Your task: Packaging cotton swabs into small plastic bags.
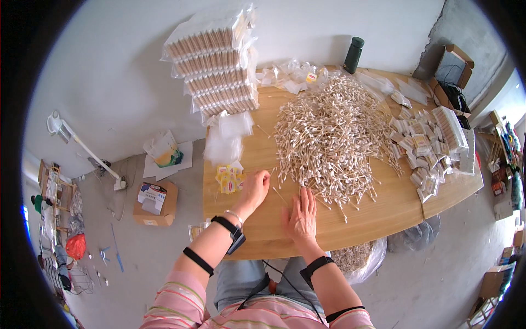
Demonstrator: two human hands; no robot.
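Note:
A large heap of cotton swabs (331, 137) with white tips and pale sticks covers the middle of the wooden table (263, 236). At its near left edge, my left hand (256, 192) is closed, fingers curled together. A thin swab seems to lie by its fingertips, but what the fingers hold is hidden. Lying flat on the wood at the heap's near edge is my right hand (302, 216), its fingers stretched out towards the swabs. One loose swab (279, 193) rests between the two hands. Yellow-and-white labels (229, 180) sit just left of my left hand.
Clear plastic bags (226, 137) lie at the table's left edge, below a tall stack of bagged swabs (213, 66). Small filled packets (422, 140) are piled at the right. A dark green bottle (354, 55) stands at the back. A cardboard box (156, 208) is on the floor.

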